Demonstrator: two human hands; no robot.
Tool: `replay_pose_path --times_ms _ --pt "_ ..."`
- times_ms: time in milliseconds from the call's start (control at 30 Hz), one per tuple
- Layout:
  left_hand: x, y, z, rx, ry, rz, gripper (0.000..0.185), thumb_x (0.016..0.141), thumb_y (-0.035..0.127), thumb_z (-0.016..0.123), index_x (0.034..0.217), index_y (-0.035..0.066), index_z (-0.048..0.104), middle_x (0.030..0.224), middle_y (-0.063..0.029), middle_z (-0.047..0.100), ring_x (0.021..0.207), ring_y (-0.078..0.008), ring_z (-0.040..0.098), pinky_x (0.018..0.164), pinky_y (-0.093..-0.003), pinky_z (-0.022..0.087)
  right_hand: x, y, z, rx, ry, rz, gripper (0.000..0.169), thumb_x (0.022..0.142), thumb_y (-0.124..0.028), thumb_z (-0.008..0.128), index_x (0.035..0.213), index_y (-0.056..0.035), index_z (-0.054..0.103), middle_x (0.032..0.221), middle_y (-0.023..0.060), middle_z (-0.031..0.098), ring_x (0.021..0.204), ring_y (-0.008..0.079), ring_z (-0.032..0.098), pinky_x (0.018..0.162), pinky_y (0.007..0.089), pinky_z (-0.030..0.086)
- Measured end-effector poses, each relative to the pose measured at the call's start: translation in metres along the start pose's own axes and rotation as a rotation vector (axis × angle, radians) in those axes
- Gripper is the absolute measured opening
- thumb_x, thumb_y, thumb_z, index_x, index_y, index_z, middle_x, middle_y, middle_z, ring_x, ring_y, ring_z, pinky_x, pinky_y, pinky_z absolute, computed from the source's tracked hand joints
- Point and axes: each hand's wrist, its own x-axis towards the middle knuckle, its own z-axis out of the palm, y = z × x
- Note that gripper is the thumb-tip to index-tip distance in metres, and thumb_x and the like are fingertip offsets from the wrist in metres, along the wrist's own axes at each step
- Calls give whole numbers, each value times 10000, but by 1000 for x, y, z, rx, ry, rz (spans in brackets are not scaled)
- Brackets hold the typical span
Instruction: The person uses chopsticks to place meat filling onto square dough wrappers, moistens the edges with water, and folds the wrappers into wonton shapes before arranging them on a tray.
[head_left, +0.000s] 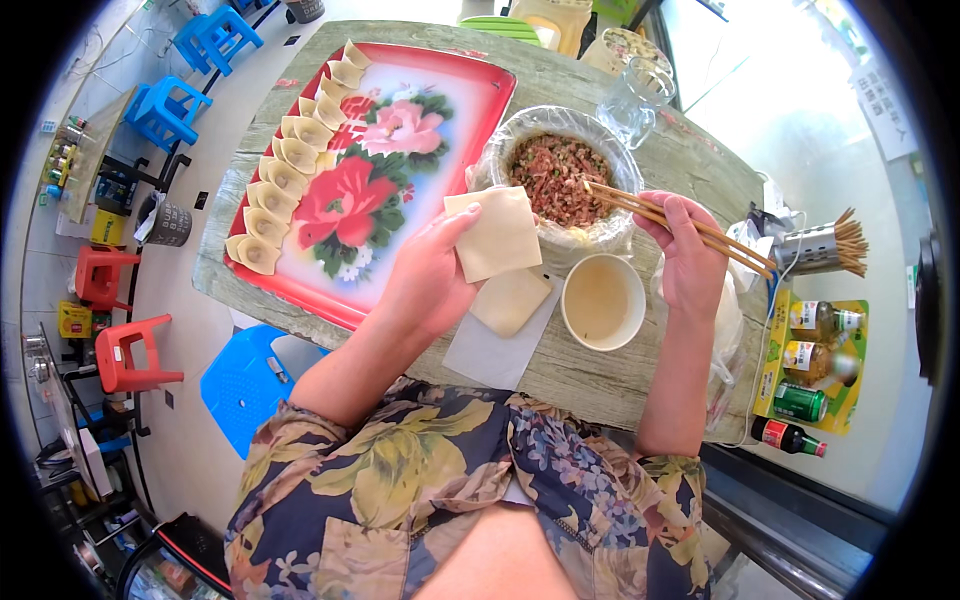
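My left hand (435, 270) holds a square dough wrapper (499, 234) flat across its fingers, thumb on the near corner. A pair of wooden chopsticks (667, 219) is gripped in my right hand (688, 244), their tips over the rim side of the minced meat filling (559, 176). That filling, flecked with green, sits in a bowl lined with clear plastic (630, 161). Below my left hand a stack of wrappers (514, 301) rests on white paper (495, 360). A white cup of cloudy liquid (604, 301) stands between my hands. Folded wontons (285, 180) line the left side of a red floral tray (442, 187).
The wood-grain table (600, 382) holds a glass pitcher (637, 97) behind the bowl and a metal holder of chopsticks (814, 247) at right. A plastic bag (724, 322) lies by my right forearm. A blue stool (247, 382) stands at the left, near my elbow.
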Motion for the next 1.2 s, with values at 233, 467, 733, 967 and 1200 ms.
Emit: replay_pose_path --times_ms 233,467,733,967,1200 --pt "14 -7 19 -135 1 -48 428 1095 180 357 1449 -51 425 1424 -207 538 1313 -330 554 1145 -492 421 -29 -22 27 -279 -95 -310 146 940 -22 685 1060 55 713 1071 188 729 958 248 729 850 349 628" --pt "20 -7 30 -202 -37 -10 373 1099 162 345 1370 -66 463 1341 -206 574 1254 -326 584 1119 -477 446 -57 -19 55 -862 -401 -833 206 813 26 755 1017 29 726 1099 159 736 1024 306 723 883 378 602" --pt "27 -7 20 -212 12 -21 404 1105 190 319 1390 -72 436 1391 -224 550 1301 -339 555 1156 -500 416 -65 -28 46 -765 -454 -773 197 803 38 745 999 49 725 1127 168 733 1055 298 721 914 381 589" --pt "19 0 25 -154 -24 -32 419 1104 208 329 1411 -47 459 1401 -196 559 1292 -322 566 1145 -490 432 -64 -18 33 -178 -95 -334 185 995 -16 584 1111 97 673 1149 216 675 1011 271 692 892 377 607" --pt "16 -2 23 -156 -60 -45 394 1104 208 349 1397 -20 483 1367 -176 584 1252 -312 593 1116 -498 463 -63 -2 32 -124 -104 -280 213 1031 -53 542 1142 94 649 1182 229 649 1038 276 681 905 397 611"
